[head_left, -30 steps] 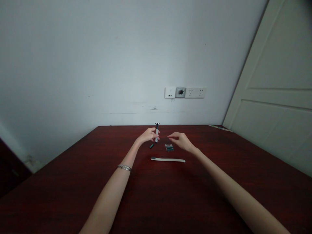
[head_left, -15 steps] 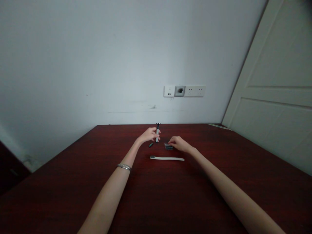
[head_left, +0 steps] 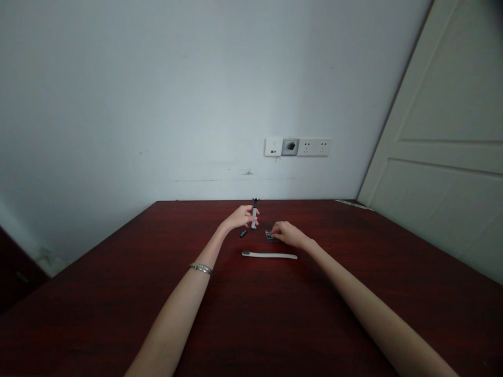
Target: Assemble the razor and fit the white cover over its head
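My left hand (head_left: 240, 217) is closed around a slim white-and-black handle (head_left: 254, 217), held upright with a small black forked top that may be a razor's neck. Just below it on the table lies a small dark oblong piece (head_left: 243, 233). Over to the right, my right hand (head_left: 288, 233) has its fingertips pinched together on a flat, clear-and-dark little tray (head_left: 270, 235). Whatever is between those fingertips is too small to make out. Nearer to me, a long whitish strip (head_left: 271, 255) with a grey left end lies crosswise.
The dark red wooden table (head_left: 251, 324) reaches back to a pale wall (head_left: 212, 94). Sockets (head_left: 313, 147) are set in the wall above its far edge. At the far right corner rests a thin flat strip (head_left: 353, 204), beside a white panelled door (head_left: 444, 157).
My right fingertips have shifted slightly from the tray's upper edge down onto its middle right part. My left hand and the upright handle stay nearly in place.
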Motion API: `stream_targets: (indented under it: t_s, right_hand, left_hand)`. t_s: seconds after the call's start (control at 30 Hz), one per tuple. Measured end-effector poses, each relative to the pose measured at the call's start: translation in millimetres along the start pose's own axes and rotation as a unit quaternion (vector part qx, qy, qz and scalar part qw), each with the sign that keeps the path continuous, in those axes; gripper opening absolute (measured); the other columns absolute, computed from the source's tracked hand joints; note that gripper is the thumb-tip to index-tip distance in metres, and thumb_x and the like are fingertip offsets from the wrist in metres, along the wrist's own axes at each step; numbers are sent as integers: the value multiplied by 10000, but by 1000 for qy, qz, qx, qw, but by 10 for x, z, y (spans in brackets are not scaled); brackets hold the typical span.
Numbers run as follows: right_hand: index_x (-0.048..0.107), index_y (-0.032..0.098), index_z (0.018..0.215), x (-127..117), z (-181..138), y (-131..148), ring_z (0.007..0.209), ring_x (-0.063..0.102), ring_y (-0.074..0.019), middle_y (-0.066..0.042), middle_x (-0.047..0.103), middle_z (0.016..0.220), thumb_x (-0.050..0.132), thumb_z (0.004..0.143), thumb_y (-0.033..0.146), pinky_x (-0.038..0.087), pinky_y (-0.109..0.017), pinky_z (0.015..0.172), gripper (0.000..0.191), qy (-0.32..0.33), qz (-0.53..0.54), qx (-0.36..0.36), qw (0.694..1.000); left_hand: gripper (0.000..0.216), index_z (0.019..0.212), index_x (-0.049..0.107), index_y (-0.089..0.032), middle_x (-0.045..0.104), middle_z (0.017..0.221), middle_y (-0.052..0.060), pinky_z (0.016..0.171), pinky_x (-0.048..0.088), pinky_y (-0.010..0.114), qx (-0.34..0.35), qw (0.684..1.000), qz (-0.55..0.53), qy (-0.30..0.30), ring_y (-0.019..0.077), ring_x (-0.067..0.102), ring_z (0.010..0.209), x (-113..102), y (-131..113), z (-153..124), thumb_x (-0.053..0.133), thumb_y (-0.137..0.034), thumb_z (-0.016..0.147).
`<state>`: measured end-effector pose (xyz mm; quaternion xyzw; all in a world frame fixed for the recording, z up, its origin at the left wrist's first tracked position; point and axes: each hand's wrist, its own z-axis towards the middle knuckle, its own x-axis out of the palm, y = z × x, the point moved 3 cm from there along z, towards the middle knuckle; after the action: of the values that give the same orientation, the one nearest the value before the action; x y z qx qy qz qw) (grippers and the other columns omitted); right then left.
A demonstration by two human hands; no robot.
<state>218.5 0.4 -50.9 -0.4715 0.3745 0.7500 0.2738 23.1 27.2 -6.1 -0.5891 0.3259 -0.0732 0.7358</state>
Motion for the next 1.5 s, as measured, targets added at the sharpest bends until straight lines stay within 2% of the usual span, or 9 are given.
stream_targets:
  t_s: [0.37, 0.6, 1.13, 1.33, 1.5]
  right_hand:
    - [716, 166, 808, -22, -12, 63, 802, 600, -157, -64, 674, 881, 519, 826, 283, 416, -218, 752, 230, 3, -6, -23, 1000]
    - [719, 152, 779, -54, -4, 104, 742, 605, -164, -77, 689, 824, 500, 831, 257, 417, -227, 702, 249, -3, -7, -29, 1000]
    - [702, 152, 788, -34, -1, 54, 778, 610, -165, -77, 679, 852, 506, 806, 227, 425, -230, 730, 211, -6, 2, 0, 1000]
    - [706, 148, 809, -102, -2, 88, 742, 621, -168, -70, 699, 823, 501, 803, 228, 434, -242, 700, 221, -31, 63, 0, 998]
    - [708, 146, 809, -289, 18, 118, 728, 620, -168, -53, 705, 806, 514, 795, 271, 435, -254, 694, 231, -71, 125, 3, 990]
  left_hand:
    - [232, 970, 508, -117, 667, 743, 95, 529, 466, 228, -12, 1000, 1, -2, 150, 642, 591, 19, -55, -41, 575, -196, 761]
    - [212, 964, 506, -120, 667, 736, 85, 518, 463, 198, -14, 1000, 0, -2, 133, 641, 588, 20, -31, -42, 557, -177, 766]
    - [63, 759, 505, -107, 673, 702, 88, 533, 506, 232, -27, 999, -24, -3, 141, 647, 597, 35, 17, -26, 559, -117, 729]
    - [103, 771, 550, -92, 671, 722, 95, 542, 512, 231, -16, 1000, -13, 8, 147, 651, 633, 33, 2, -32, 573, -190, 752]
    - [180, 795, 550, -93, 669, 716, 89, 528, 504, 227, -20, 1000, -11, 5, 142, 645, 611, 27, 20, -14, 591, -264, 758]
